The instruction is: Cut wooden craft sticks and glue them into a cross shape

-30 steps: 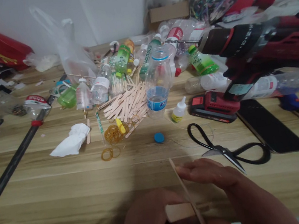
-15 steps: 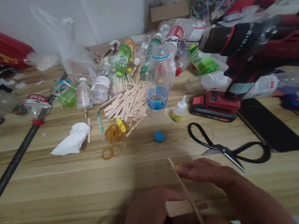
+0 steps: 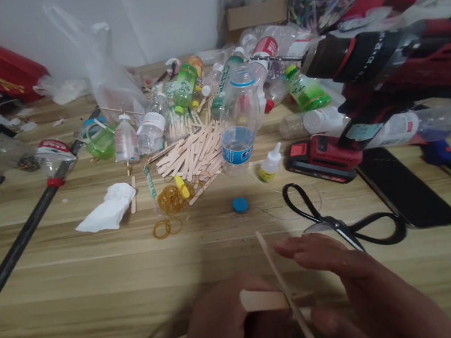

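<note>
At the bottom centre my left hand (image 3: 229, 324) is closed round crossed wooden sticks. One short, wide stick (image 3: 262, 300) points left out of the grip, and a long thin stick (image 3: 273, 262) crosses it, its tip pointing up toward the blue cap (image 3: 239, 204). To the right, my right hand (image 3: 367, 289) has its fingers and thumb apart beside the long stick, with a gap between fingertips and stick. Where the sticks meet is partly hidden by my left fingers.
Black scissors (image 3: 336, 224), a phone (image 3: 408, 187) and a red drill (image 3: 385, 67) lie right. Ahead are a glue bottle (image 3: 269, 166), a clear bottle (image 3: 237, 132), a stick pile (image 3: 192, 154) and rubber bands (image 3: 170, 199). A black rod (image 3: 18, 250) lies left.
The fingers of my right hand have come off the long stick and spread to the right. The crossed sticks in my left hand have tilted slightly.
</note>
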A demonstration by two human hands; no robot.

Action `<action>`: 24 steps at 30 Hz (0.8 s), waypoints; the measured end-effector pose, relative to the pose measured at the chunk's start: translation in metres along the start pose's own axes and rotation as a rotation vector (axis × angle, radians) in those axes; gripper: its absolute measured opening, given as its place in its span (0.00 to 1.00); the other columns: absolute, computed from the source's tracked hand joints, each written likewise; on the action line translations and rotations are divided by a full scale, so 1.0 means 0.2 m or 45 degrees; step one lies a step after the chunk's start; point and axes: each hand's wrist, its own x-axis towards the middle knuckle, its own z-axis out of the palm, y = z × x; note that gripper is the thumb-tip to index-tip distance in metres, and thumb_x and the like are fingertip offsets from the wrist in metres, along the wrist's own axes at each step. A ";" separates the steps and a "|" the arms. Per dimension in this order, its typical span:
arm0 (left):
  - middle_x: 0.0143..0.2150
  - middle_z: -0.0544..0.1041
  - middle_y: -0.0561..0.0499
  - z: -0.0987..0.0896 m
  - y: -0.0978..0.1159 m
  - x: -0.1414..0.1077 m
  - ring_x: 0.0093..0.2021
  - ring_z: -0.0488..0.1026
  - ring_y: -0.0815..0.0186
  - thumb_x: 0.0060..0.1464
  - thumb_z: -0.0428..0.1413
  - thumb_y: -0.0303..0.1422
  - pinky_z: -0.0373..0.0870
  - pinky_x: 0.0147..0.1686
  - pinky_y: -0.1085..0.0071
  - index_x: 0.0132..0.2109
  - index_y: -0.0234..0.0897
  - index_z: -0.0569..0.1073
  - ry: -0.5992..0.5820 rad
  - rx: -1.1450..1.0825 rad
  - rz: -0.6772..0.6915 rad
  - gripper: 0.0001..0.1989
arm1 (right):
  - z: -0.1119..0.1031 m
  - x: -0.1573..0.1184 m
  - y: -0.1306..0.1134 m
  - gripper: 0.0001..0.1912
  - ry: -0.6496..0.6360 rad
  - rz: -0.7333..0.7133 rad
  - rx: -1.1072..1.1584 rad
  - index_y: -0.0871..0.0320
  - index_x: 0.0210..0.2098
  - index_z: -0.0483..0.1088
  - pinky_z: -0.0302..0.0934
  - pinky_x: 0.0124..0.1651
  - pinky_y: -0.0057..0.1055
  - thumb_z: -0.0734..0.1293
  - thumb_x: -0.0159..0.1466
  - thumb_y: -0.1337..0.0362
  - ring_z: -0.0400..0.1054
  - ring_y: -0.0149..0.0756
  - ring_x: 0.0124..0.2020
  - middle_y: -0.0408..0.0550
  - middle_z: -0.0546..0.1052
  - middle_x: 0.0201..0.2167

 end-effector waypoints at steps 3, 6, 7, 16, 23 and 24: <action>0.27 0.80 0.55 0.00 -0.01 0.00 0.28 0.78 0.69 0.61 0.49 0.29 0.70 0.28 0.78 0.30 0.41 0.71 -0.024 -0.053 0.017 0.12 | 0.00 -0.01 0.01 0.17 0.014 0.019 0.017 0.44 0.51 0.71 0.70 0.55 0.45 0.71 0.63 0.56 0.75 0.48 0.52 0.47 0.80 0.48; 0.28 0.80 0.56 0.01 -0.02 -0.01 0.29 0.78 0.68 0.61 0.49 0.29 0.71 0.30 0.77 0.31 0.41 0.72 -0.019 -0.037 -0.017 0.11 | -0.01 -0.02 0.00 0.20 -0.037 0.013 0.036 0.44 0.53 0.70 0.69 0.56 0.45 0.71 0.62 0.53 0.73 0.49 0.53 0.47 0.80 0.50; 0.29 0.80 0.56 0.01 -0.01 -0.01 0.30 0.78 0.68 0.61 0.49 0.29 0.70 0.30 0.77 0.32 0.42 0.73 -0.011 -0.023 -0.030 0.11 | -0.02 -0.02 0.00 0.21 -0.057 0.011 0.044 0.44 0.54 0.70 0.69 0.56 0.45 0.70 0.63 0.52 0.73 0.50 0.54 0.48 0.79 0.51; 0.25 0.79 0.58 0.00 -0.01 0.00 0.25 0.76 0.71 0.61 0.49 0.29 0.68 0.26 0.80 0.30 0.41 0.73 -0.023 0.016 0.048 0.13 | 0.03 -0.01 0.18 0.21 -0.163 0.050 0.230 0.42 0.60 0.68 0.66 0.59 0.44 0.63 0.68 0.50 0.65 0.47 0.61 0.45 0.72 0.61; 0.27 0.80 0.58 0.00 -0.01 0.00 0.25 0.76 0.71 0.61 0.50 0.28 0.67 0.25 0.81 0.33 0.41 0.75 -0.013 0.026 0.121 0.11 | 0.12 -0.01 0.26 0.22 -0.171 0.163 0.333 0.37 0.62 0.64 0.69 0.56 0.40 0.65 0.69 0.56 0.66 0.41 0.59 0.41 0.69 0.63; 0.27 0.80 0.58 0.00 -0.01 0.00 0.25 0.76 0.72 0.61 0.50 0.28 0.67 0.25 0.81 0.33 0.41 0.75 -0.016 0.025 0.125 0.11 | 0.13 -0.01 0.23 0.22 -0.160 0.145 0.293 0.36 0.62 0.64 0.68 0.57 0.40 0.65 0.69 0.58 0.66 0.41 0.60 0.40 0.68 0.63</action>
